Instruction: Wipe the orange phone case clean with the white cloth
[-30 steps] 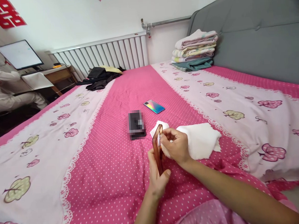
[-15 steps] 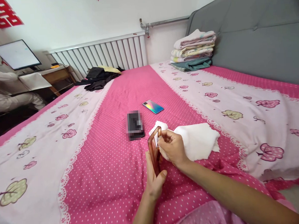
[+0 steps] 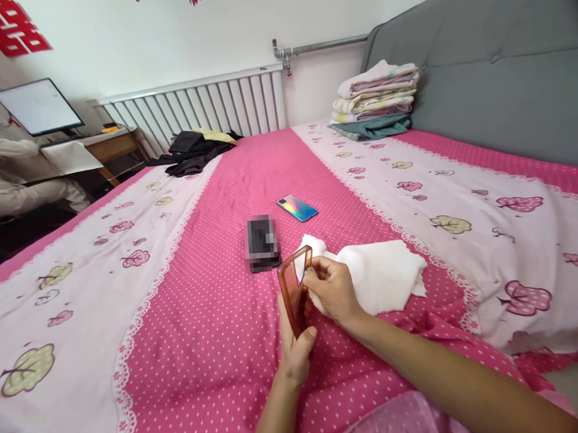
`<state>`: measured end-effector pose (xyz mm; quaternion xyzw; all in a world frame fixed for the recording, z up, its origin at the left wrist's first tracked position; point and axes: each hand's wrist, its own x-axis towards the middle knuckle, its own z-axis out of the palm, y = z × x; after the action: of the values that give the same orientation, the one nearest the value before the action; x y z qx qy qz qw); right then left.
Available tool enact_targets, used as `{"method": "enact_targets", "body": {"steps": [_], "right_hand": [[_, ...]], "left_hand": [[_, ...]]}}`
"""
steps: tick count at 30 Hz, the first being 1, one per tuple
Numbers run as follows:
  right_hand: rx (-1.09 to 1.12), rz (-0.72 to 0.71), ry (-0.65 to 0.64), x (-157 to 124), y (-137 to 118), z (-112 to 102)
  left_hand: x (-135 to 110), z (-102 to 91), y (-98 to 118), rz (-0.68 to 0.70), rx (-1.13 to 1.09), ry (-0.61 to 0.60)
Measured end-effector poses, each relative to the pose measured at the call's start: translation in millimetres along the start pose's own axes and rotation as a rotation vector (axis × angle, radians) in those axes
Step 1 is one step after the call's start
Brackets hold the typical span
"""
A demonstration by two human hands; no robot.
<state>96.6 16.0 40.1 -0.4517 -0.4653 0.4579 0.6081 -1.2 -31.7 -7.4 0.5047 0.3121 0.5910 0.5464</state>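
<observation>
A clear phone case [image 3: 285, 296] with an amber-brown rim stands tilted up above the bed. My left hand [image 3: 297, 356] is closed around its lower end, the thumb on the near edge. Against the case's right rim, the fingers of my right hand [image 3: 333, 285] are pinched together; their tips are partly hidden. A white cloth [image 3: 388, 276] lies crumpled behind and beside the right hand, and I cannot tell whether the fingers also catch some of it. Farther off, a shiny blue and rainbow phone [image 3: 298, 207] lies with its camera side up. A dark, blurred-out object [image 3: 262, 244] sits left of the case.
A pink dotted bedspread [image 3: 192, 327] covers the bed. Folded blankets [image 3: 377, 100] are stacked by the grey headboard [image 3: 486, 80]. Dark clothes [image 3: 194, 150] lie at the far left edge, before a radiator [image 3: 194, 105]. A person [image 3: 6, 168] sits at a desk with a monitor [image 3: 40, 106].
The phone case has tilted slightly left, turning more of its flat back towards me. Both hands stay on it. The whole view has shifted a little; the phone and cloth lie as before.
</observation>
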Motion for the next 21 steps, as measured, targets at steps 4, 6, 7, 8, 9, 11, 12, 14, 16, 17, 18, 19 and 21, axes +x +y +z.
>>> {"method": "enact_targets", "body": {"steps": [4,6,7,8,9,11,12,14,16,17,18,19,21], "right_hand": [[-0.007,0.026,-0.019,-2,2,1],[-0.013,0.038,-0.03,-2,3,2],[-0.016,0.042,-0.033,-2,4,2],[-0.02,0.043,-0.034,-3,5,2],[-0.026,0.045,-0.035,-3,5,2],[-0.044,0.047,-0.038,-4,6,2],[-0.058,0.048,-0.041,-5,6,2],[-0.09,0.053,-0.048,-6,7,2],[-0.122,0.057,-0.058,-8,8,2],[-0.136,0.058,-0.062,-9,9,3],[-0.147,0.058,-0.066,-9,10,3],[-0.157,0.057,-0.07,-9,10,3],[-0.174,0.055,-0.071,-10,11,3]], "left_hand": [[0,-1.6,-2,-0.005,0.009,0.026],[0,-1.7,-2,-0.012,0.014,0.034],[0,-1.7,-2,-0.014,0.006,0.039],[-1,-1.7,-2,-0.015,-0.006,0.043],[-1,-1.8,-3,-0.014,-0.019,0.047],[-1,-1.8,-2,-0.003,-0.032,0.055],[-2,-1.9,-2,0.004,-0.029,0.066],[-2,-2.1,-1,0.012,-0.019,0.1],[-2,-2.5,1,0.001,-0.019,0.125],[-2,-2.7,1,-0.011,-0.021,0.133],[-2,-2.9,2,-0.021,-0.023,0.137],[-1,-3.0,2,-0.029,-0.024,0.136],[-1,-2.9,3,-0.031,-0.025,0.132]]}}
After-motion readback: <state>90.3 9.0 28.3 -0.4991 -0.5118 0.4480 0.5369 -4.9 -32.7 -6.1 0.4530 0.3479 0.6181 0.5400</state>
